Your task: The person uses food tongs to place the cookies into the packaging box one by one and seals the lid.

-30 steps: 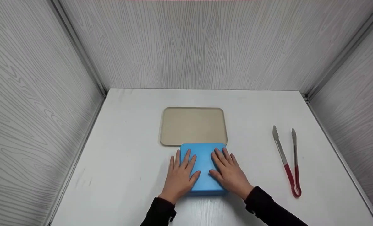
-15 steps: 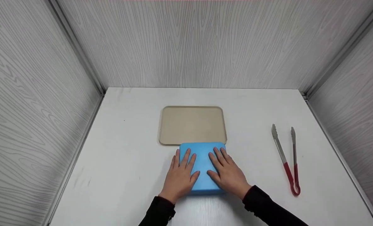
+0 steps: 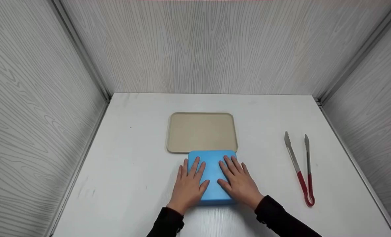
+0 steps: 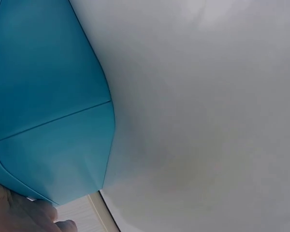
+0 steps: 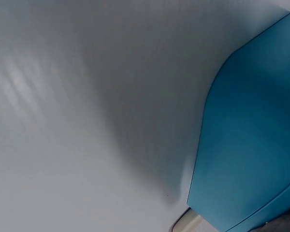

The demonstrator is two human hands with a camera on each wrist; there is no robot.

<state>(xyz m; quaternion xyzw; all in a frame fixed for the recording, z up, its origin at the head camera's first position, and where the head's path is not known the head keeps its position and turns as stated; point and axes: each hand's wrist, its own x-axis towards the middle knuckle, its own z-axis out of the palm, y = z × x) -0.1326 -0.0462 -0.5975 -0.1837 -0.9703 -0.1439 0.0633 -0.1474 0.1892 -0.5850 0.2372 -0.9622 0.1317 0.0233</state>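
Observation:
A blue rectangular box with rounded corners and a smooth top lies at the front middle of the table. My left hand rests on its left side, fingers spread and straight. On the right side of the top lies my right hand, its fingers also straight and fanned out. The left wrist view shows the blue side wall with a seam, and some fingers at the lower corner. In the right wrist view the opposite blue wall fills the right edge.
Just behind the box, at its far edge, lies a shallow beige tray. Metal tongs with red handles lie spread on the right of the white table. Grey wood-grain panels enclose the back and both sides.
The whole head view shifts slightly. Both hands stay flat on the blue box, which keeps its place in front of the tray.

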